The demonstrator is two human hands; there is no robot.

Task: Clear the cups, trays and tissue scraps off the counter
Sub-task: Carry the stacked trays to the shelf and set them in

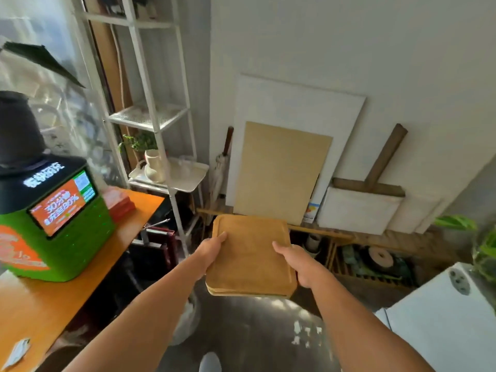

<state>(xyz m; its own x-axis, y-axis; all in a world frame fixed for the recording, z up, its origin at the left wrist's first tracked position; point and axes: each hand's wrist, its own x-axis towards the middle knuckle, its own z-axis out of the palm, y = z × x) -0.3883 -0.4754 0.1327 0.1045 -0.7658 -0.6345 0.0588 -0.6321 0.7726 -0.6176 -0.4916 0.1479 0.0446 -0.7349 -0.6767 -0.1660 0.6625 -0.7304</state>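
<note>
The left hand (212,251) clamps the left edge of a stack of wooden trays (251,260), thumb lying on the top face, fingers hidden beneath. The right hand (298,264) holds the right edge the same way, so each grip is closed on the stack, which hangs level in the air between them, above the floor and clear of every surface. At least 2 trays show along the near edge; the exact count cannot be told.

To the far left stands a green kiosk (57,232) with a lit orange screen on an orange surface (43,299), with red booklets (119,201) behind it and a pale paper scrap (17,350) at the near corner. Next comes a white metal shelf (150,116) carrying a cream vase (154,165) with a small plant on a white tray. Straight beyond the stack, a tan board (281,170) and white panels (298,103) lean against the pale wall, with a wooden T-shaped piece (381,167) to their right. A low slatted rack (375,264) holds clutter below. At the far right are a white appliance (442,318) and green leaves (483,245). The floor (255,331) is dark and glossy.
</note>
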